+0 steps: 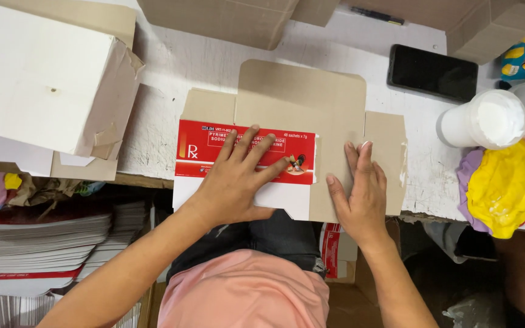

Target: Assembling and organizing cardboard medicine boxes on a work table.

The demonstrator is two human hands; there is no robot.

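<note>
At the far left of the frame, a large white cardboard box sits on the worktop's upper left corner, and below it, off the edge, stacks of flat printed sheets lie piled in the lower left.

In the middle, a flattened carton blank lies on the worktop with its long axis running left to right across the frame, brown inside face up, flaps spread toward the top and right. Its red-and-white printed panel is folded over onto the left half. The left hand lies flat on that panel, fingers spread apart and pointing toward the top of the frame, pressing down rather than gripping. Just beside it to the right, the right hand rests flat on the brown part, fingers together, close to the panel's right edge. The fold lies between the two hands, nearest the right hand.

Further right, a black phone lies on the white, scuffed worktop, then a white plastic tub, and a yellow cloth at the right edge. A brown cardboard box stands at the top.
</note>
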